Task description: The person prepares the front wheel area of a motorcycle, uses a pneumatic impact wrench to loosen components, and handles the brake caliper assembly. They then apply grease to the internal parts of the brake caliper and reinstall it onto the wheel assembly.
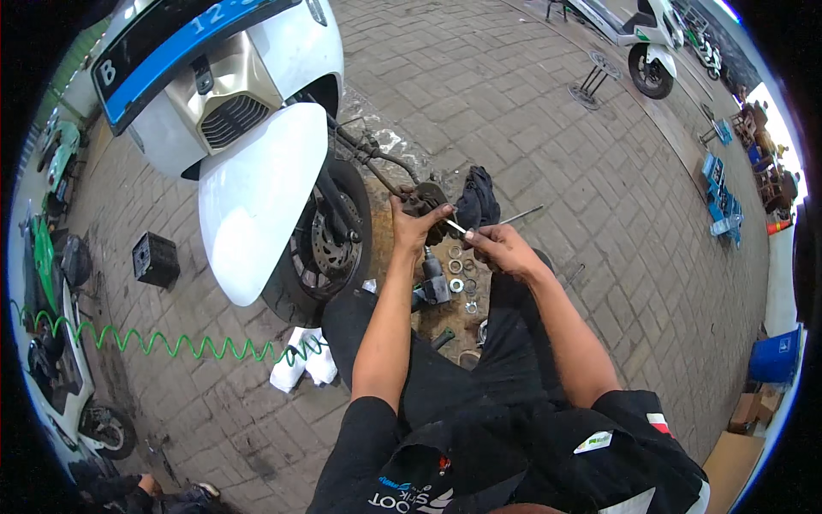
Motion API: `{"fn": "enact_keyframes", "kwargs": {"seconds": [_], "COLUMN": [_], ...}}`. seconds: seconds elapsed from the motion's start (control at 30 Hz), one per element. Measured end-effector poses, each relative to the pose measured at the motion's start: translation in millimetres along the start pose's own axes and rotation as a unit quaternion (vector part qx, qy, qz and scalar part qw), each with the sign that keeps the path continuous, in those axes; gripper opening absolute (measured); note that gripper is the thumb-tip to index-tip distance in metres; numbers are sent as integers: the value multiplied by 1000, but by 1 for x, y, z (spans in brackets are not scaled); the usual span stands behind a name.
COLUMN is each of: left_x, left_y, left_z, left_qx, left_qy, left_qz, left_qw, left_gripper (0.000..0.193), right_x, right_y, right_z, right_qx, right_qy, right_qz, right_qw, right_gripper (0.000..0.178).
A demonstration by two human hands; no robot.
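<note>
My left hand (413,226) is wrapped round a dark, greasy metal part (421,199) at the end of a long tube (368,154) that runs back toward the white scooter (265,193). My right hand (507,249) is closed on a thin, pale rod-shaped tool (456,226). The tool's far end reaches the dark part beside my left fingers; what its tip touches is too small to tell. Below my hands, a black impact wrench (435,281) lies on a worn board (467,321), with several metal rings (456,285) beside it.
A black cloth (478,199) and a metal bar (524,213) lie beyond my right hand. The scooter's front wheel (330,240) stands at my left, near white rags (295,368) and a green coiled hose (205,345). A black crate (156,259) sits farther left; blue tool trays (721,201) lie right.
</note>
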State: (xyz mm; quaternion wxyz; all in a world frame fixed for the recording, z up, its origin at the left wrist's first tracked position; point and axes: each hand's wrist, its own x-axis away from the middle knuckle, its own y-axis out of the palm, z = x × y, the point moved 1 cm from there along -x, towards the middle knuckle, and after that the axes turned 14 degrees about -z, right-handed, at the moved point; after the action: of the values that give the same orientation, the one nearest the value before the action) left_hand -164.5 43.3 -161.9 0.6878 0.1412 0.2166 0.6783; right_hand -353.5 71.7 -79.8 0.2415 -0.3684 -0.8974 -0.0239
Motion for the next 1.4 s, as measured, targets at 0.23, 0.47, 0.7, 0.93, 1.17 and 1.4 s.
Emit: {"fn": "enact_keyframes", "kwargs": {"seconds": [0.23, 0.47, 0.7, 0.93, 1.17, 1.4], "left_x": [-9, 4, 11, 8, 20, 76], "left_y": [-5, -1, 4, -13, -20, -50], "left_z": [-9, 6, -8, 7, 5, 54], "left_qx": [-42, -111, -285, -245, -184, -105], "left_qy": [13, -15, -40, -124, -95, -184], "left_qz": [22, 53, 218, 132, 108, 48], "left_qw": [999, 992, 933, 953, 972, 976], "left_gripper": [76, 88, 125, 153, 149, 117], "right_x": [-4, -13, -28, -50, -20, 53], "right_y": [-14, 5, 24, 47, -2, -119], "right_z": [-14, -9, 18, 14, 37, 219], "right_qx": [8, -26, -133, -152, 22, -144], "right_qy": [-8, -1, 16, -4, -33, -27], "right_qz": [-12, -3, 82, 134, 54, 213], "right_qw": [1000, 1000, 988, 979, 998, 966], "right_gripper": [35, 30, 29, 32, 37, 27]}}
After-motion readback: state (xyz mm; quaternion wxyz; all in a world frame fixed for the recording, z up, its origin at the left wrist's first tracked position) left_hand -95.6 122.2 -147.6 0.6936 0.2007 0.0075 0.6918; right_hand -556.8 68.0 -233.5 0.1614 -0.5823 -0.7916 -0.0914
